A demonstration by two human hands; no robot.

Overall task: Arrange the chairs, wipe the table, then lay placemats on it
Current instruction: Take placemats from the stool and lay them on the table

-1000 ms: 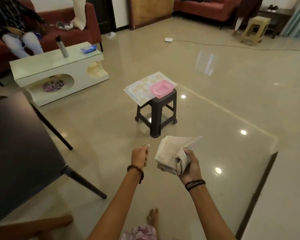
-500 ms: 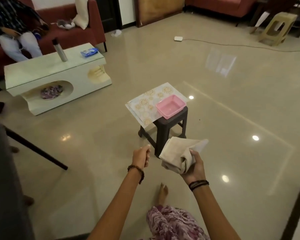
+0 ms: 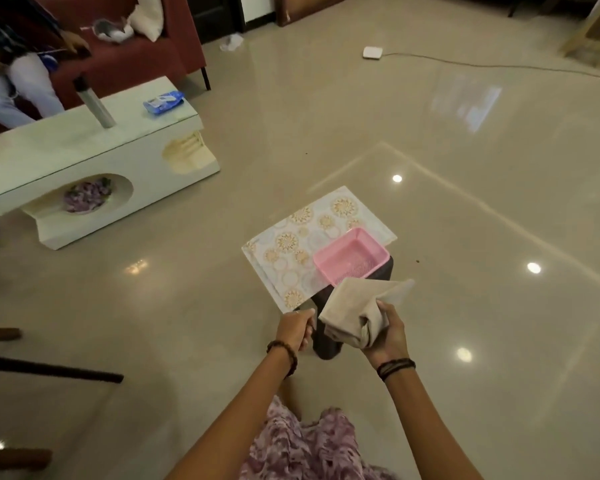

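Observation:
My right hand (image 3: 383,336) grips a bunched beige cloth (image 3: 352,308) just above the near edge of a dark plastic stool (image 3: 328,344). On the stool lie patterned placemats (image 3: 293,244) with gold circles, and a pink basket (image 3: 350,259) sits on their right part. My left hand (image 3: 295,329) hangs beside the cloth with its fingers curled, holding nothing, close to the placemats' near corner.
A white coffee table (image 3: 49,157) with a steel bottle (image 3: 96,103) and a blue packet (image 3: 163,100) stands at the left. A person sits on the red sofa (image 3: 136,60) behind it. Dark furniture legs (image 3: 49,372) lie at lower left. A cable (image 3: 499,65) crosses the far floor.
I have walked up to the stool, which now lies right under my hands. The dark table has slid out of view to the left. Both hands keep their pose.

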